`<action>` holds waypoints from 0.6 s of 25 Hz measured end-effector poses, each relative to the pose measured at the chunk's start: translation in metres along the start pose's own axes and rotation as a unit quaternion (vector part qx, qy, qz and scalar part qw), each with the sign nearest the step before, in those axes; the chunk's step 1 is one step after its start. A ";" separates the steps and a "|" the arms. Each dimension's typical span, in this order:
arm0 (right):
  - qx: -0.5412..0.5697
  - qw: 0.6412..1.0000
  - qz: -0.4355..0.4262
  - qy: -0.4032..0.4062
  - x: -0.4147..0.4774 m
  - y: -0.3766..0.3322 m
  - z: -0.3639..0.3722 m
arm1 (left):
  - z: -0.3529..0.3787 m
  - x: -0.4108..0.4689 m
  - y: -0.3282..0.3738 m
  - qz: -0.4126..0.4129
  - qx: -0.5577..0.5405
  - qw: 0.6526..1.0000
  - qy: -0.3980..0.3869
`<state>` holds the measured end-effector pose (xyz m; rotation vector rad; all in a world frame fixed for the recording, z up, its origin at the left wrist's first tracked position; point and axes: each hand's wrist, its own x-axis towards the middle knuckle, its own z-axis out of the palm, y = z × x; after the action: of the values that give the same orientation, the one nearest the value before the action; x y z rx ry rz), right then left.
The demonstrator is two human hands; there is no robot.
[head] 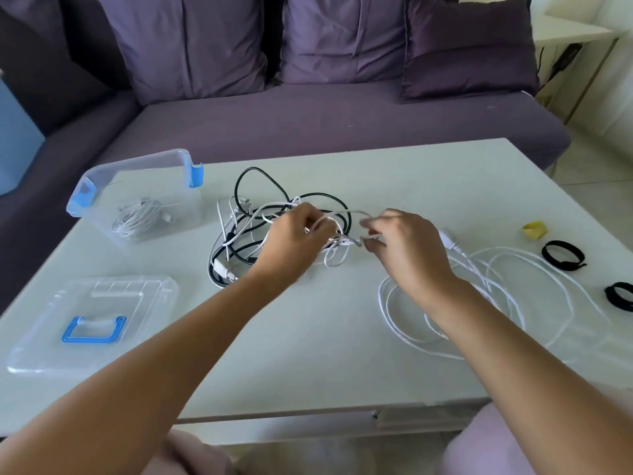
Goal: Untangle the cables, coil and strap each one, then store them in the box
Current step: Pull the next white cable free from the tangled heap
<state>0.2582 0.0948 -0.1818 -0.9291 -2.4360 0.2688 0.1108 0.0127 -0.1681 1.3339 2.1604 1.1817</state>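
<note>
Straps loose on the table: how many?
3, all on the table's right side: a yellow strap farthest, a black strap nearer, a second black strap nearest, cropped by the frame. More may be hidden.

Black strap (620, 296) cut by right edge, coiled cable (142, 217) hazy through box (137, 164) wall

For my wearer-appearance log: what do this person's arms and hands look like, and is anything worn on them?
The left hand and right hand are ungloved, with no ring, watch or bracelet visible. No sleeves show anywhere up to the frame's edge.
</note>
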 end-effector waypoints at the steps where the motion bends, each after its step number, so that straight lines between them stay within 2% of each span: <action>1: -0.001 1.000 0.006 0.002 -0.001 -0.001 0.001 | -0.003 0.008 -0.005 -0.016 -0.006 1.000 0.018; 2: 0.000 1.000 0.017 0.000 -0.002 -0.003 0.003 | -0.003 0.013 -0.010 -0.010 -0.006 1.000 0.023; 3: 0.001 0.999 0.034 -0.006 -0.002 -0.004 0.005 | -0.003 0.017 -0.015 0.036 0.016 0.999 0.029; 5: 0.010 0.997 0.077 -0.026 -0.002 -0.005 0.008 | 0.003 0.021 -0.027 0.190 0.099 0.977 0.010; 7: 0.068 0.990 0.116 -0.050 -0.002 -0.002 0.010 | 0.008 0.020 -0.033 0.285 0.128 0.948 -0.058; 9: 0.141 0.975 0.155 -0.072 -0.001 0.004 0.008 | 0.015 0.015 -0.033 0.269 0.095 0.949 -0.137; 10: 0.177 0.965 0.175 -0.084 0.001 0.007 0.007 | 0.018 0.013 -0.032 0.258 0.078 0.952 -0.147; 12: 0.270 0.933 0.215 -0.103 0.005 0.010 0.003 | 0.024 0.012 -0.034 0.273 0.071 0.953 -0.108; 15: 0.369 0.891 0.244 -0.104 0.010 0.010 0.000 | 0.026 0.015 -0.038 0.338 0.126 0.930 -0.075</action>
<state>0.2578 0.1091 -0.1817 -1.1478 -1.9371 1.4196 0.0987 0.0293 -0.2113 2.3198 1.8289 0.9748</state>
